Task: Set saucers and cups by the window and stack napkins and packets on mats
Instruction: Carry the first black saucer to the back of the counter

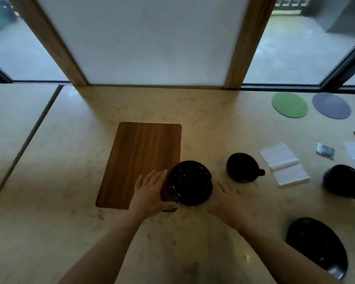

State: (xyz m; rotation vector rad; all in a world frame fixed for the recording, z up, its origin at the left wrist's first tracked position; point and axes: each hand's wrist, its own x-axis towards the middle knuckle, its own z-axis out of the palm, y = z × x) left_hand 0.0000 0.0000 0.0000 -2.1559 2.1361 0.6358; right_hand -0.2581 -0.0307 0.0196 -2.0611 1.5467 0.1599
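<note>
Both forearms reach in from the bottom edge, and between the hands sits a black saucer [190,183], half on the near right corner of the wooden mat [141,160], half over the table [49,222]. Left hand [150,191] lies flat against the saucer's left rim, fingers straight and together, gripping nothing. Right hand [225,196] presses the opposite rim the same way, fingers extended.

Further right stand a black cup [242,167], a folded napkin [284,163], a small packet [325,151], another cup [344,181] at the frame edge and a second saucer [316,242] nearer the camera. By the window [295,48] lie a green disc [289,104] and a grey disc [331,108].

Risk, as I judge it: the saucer is only squeezed between flat palms, so lifting it that way could let it slip and drop. Sliding it could catch on the mat's edge and tip it, or drag the mat askew.
</note>
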